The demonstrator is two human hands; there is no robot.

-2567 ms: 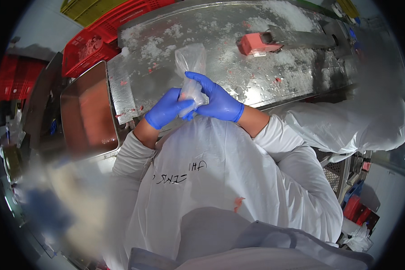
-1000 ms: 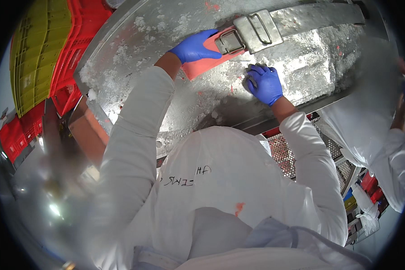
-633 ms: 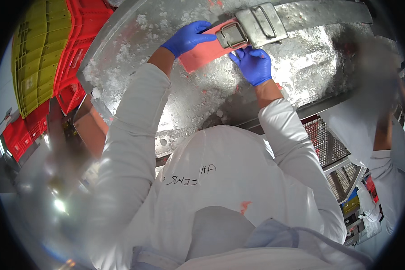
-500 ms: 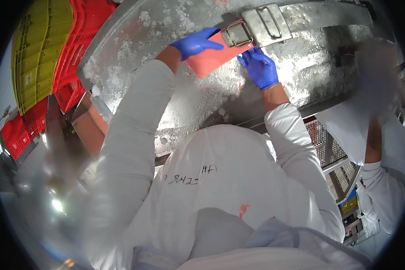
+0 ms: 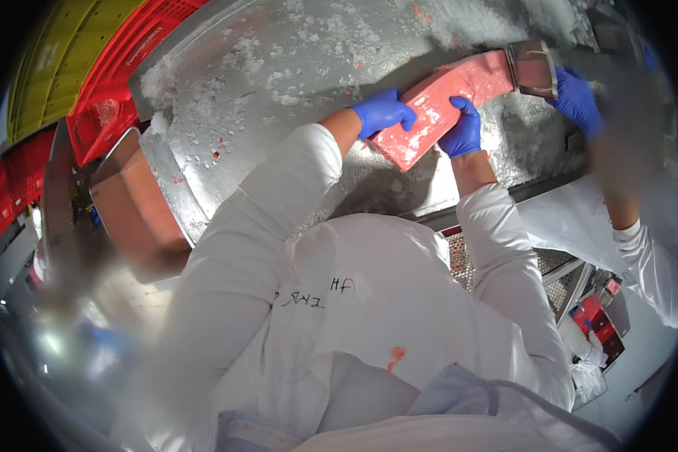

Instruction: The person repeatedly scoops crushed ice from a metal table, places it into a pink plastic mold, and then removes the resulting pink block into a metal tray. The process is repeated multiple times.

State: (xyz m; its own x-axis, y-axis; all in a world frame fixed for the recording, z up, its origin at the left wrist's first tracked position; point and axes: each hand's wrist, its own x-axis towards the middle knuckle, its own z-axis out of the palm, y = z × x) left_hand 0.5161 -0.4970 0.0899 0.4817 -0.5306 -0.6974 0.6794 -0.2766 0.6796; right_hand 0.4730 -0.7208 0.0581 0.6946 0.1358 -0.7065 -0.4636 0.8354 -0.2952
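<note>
A long pink slab, looking like frozen meat or fish with a shiny wet surface, slants over the icy metal table. At its near left end my left hand, in a blue glove, is closed on the edge. My right hand, also blue-gloved, grips the slab's lower side with the thumb on top. The slab's far right end meets a metal frame. Another person's blue-gloved hand is at the right side of that frame. My fingers beneath the slab are hidden.
Ice bits and small pink scraps lie scattered over the metal table. Red crates and a yellow-green crate stand at the upper left, above a reddish-brown bin. A co-worker's sleeve shows at the right.
Both my hands and the slab have moved right and slightly nearer. More of the slab shows. The handled metal pieces over its far end have given way to a frame by the co-worker's hand.
</note>
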